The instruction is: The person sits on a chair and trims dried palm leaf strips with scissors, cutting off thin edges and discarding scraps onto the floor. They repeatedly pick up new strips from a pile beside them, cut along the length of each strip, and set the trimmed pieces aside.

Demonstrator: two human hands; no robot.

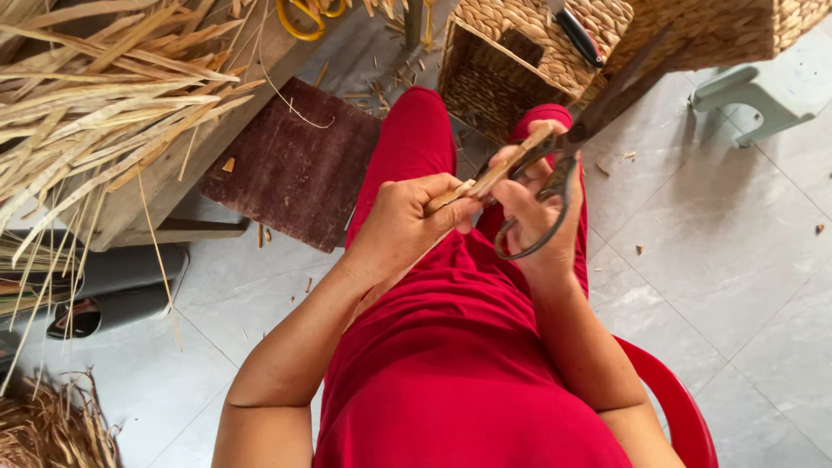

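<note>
You hold a pale flat strip of dried plant fibre (503, 169) and a pair of large dark metal scissors (559, 165) above your lap.

Your left hand (412, 217) is closed around the lower end of the strip, with thumb and fingers pinching it. Your right hand (533, 212) has its fingers through the big loop handles of the scissors and it also touches the upper part of the strip; the dark blades point up and to the right, away from you. The strip lies slanted between both hands, over your red trousers (451, 347). Just beyond the scissors a woven brown wicker basket (520, 52) stands on the grey tiled floor (737, 260). On your left, a bundle of dry yellow straw (95, 104) rests on a wooden bench (173, 173).
</note>
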